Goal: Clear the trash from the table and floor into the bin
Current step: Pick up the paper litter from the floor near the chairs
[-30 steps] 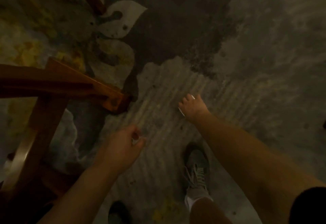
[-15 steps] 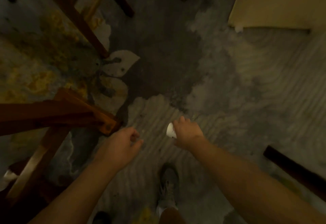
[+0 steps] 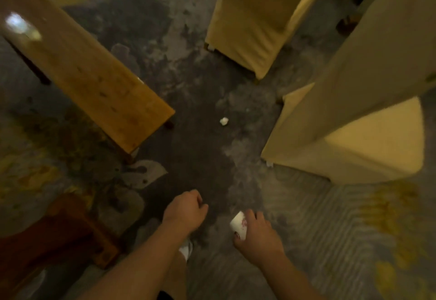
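Right hand [image 3: 258,236] fingers clamp a white cup [image 3: 239,224]; left hand [image 3: 185,210] is curled shut (contents unseen). The crumpled paper [image 3: 224,121] lies well ahead of both fingertips, slightly nearer the right

White scrap [image 3: 238,225] half hidden in right hand [image 3: 258,236]; left hand [image 3: 185,211] contents unseen.

Floor: worn patterned carpet [image 3: 306,240], dark stain
Left: wooden bench [image 3: 94,75]
Right: yellow-covered chairs [image 3: 254,16]
Light: dim, warm

Both hands reach forward: left [image 3: 185,211] loosely curled, right [image 3: 258,234] gripping.
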